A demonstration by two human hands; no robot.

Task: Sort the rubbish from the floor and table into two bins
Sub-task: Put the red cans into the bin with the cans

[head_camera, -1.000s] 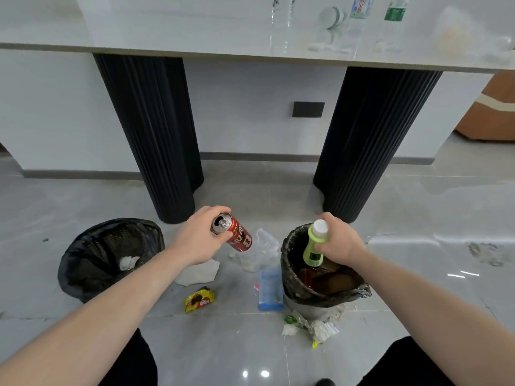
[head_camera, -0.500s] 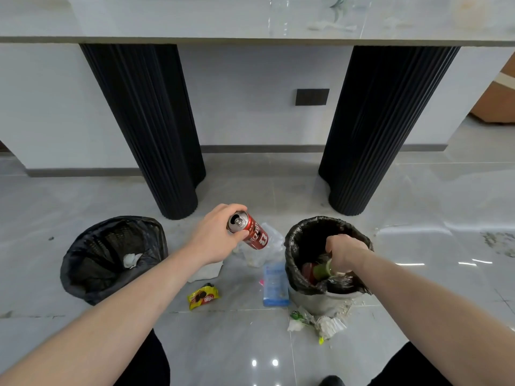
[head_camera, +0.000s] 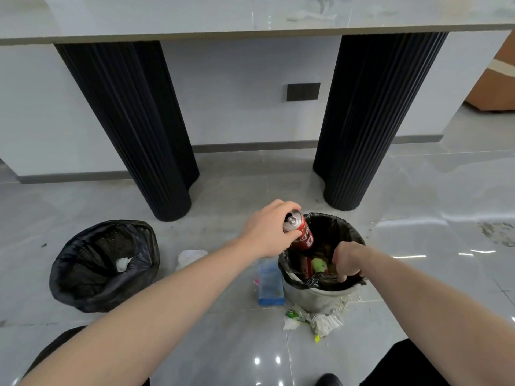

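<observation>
My left hand (head_camera: 267, 229) grips a red drink can (head_camera: 299, 231), tilted, just over the left rim of the right bin (head_camera: 309, 298), a grey bucket with a black liner. My right hand (head_camera: 348, 261) is down inside that bin with its fingers curled. A green bottle (head_camera: 319, 264) lies among the rubbish right beside it; whether the fingers still grip it is not visible. The left bin (head_camera: 83, 285), lined with a black bag, stands apart on the floor and holds a white tissue (head_camera: 122, 264).
On the floor lie a white paper (head_camera: 192, 256), a blue packet (head_camera: 269, 284) against the right bin, and crumpled wrappers (head_camera: 315, 320) in front of it. Two black ribbed table legs (head_camera: 133, 129) (head_camera: 370, 121) stand behind, under the tabletop (head_camera: 195, 20).
My left hand has carried the can to the right, from beside the right bin to over its rim. My right hand stays low inside the bin with the green bottle.
</observation>
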